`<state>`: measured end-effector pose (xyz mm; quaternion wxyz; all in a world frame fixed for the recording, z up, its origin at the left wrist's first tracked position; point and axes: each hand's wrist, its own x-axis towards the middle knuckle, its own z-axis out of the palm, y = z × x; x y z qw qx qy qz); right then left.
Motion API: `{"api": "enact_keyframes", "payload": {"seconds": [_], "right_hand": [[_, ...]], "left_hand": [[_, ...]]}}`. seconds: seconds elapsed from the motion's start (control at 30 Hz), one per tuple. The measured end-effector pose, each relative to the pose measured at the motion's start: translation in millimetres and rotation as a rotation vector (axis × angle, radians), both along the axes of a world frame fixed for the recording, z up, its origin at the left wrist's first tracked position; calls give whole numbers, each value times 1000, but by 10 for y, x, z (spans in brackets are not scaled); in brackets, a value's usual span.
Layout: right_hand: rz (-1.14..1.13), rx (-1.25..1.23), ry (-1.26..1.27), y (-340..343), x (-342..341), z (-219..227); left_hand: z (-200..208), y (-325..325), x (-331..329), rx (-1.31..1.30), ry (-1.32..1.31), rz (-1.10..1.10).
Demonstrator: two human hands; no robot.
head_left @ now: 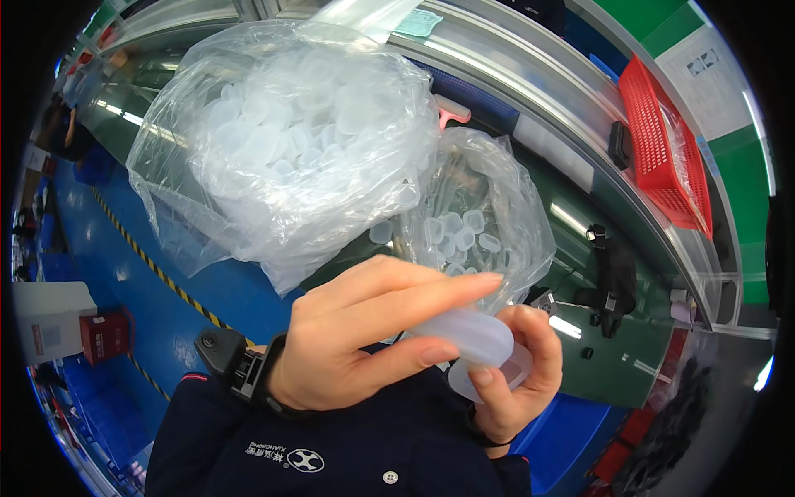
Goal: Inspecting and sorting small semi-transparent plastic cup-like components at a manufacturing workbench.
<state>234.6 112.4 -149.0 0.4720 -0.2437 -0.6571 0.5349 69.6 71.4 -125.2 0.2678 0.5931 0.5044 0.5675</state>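
The left hand (348, 331) is clamped on a frosted oval piece (476, 334), its thumb pressing the near side while the fingers stretch over the top. Just to its right, the right hand (515, 406) is closed around a clear shallow piece (519, 366), with the thumb at the near rim and the fingers curled about the far side. The two pieces meet between the hands, the frosted one overlapping the clear one; from this angle I cannot tell whether they are fitted together or only touching.

Beyond the left hand, a large clear bag (281, 248) stands open, heaped with frosted pieces (290, 124). Straight ahead of both hands, a smaller clear bag (534, 207) holds small translucent pieces (464, 236) (one loose piece (381, 232) lies just outside it, next to the large bag). Behind the smaller bag is a pink-handled tool (453, 112).

To the right of the right hand, the dark green table (638, 340) carries a black strapped device (613, 282), and farther off beyond it is a red perforated basket (642, 124). A black device (240, 364) is strapped at the left wrist, and farther left a yellow-and-black line (157, 265) crosses the blue floor (207, 290).
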Motion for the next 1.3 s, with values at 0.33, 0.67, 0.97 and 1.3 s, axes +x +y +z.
{"api": "enact_keyframes", "payload": {"seconds": [0.33,0.67,0.97,1.3], "right_hand": [[-30,152,29,58,5,70],[-448,195,-622,500,65,-388],[-361,179,-752,827,81,-1154],[-303,10,-596,635,34,-757]], "left_hand": [[-132,-65,-151,35,37,-165],[-711,301,-891,-108,371,576],[-1288,559,-1502,-292,1061,846],[-849,482,-1401,-150,844,879]]}}
